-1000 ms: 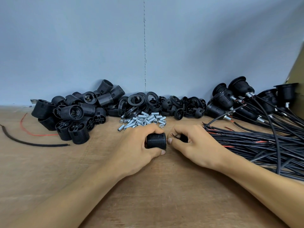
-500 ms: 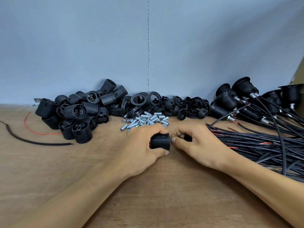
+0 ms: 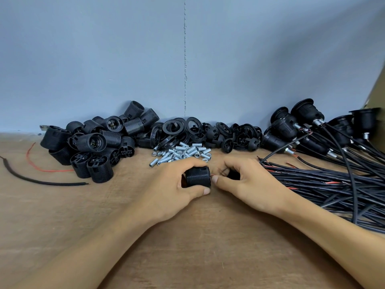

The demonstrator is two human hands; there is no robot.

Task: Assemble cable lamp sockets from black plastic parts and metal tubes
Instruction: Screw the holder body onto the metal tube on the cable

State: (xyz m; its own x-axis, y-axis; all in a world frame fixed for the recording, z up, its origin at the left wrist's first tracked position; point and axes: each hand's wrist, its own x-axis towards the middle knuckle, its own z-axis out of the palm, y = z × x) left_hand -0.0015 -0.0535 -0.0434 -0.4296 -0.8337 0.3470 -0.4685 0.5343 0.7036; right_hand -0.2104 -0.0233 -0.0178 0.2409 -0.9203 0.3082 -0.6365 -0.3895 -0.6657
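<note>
Very little has shifted over the last second, and the two hands stay met at the same spot on the wooden table (image 3: 187, 236), just in front of the pile of metal tubes (image 3: 181, 152). The left hand (image 3: 179, 184) still wraps a threaded socket body (image 3: 198, 177), fingers over the top and thumb underneath, holding it on its side just above the board. The right hand (image 3: 245, 182) has its fingers curled round a small black part (image 3: 233, 174) – too hidden to name more closely – while its thumb and forefinger keep working at the socket's open end, where a red wire tip (image 3: 213, 175) now shows. I take this as the wiring step still under way rather than finished: the wire ends are being fed into the body, and the black part waits to be closed over it. The supply looks ample – loose socket bodies (image 3: 93, 142) lie to the left, rings and caps (image 3: 208, 132) against the wall, finished sockets (image 3: 291, 126) on their cable bundle (image 3: 323, 180) to the right.
</note>
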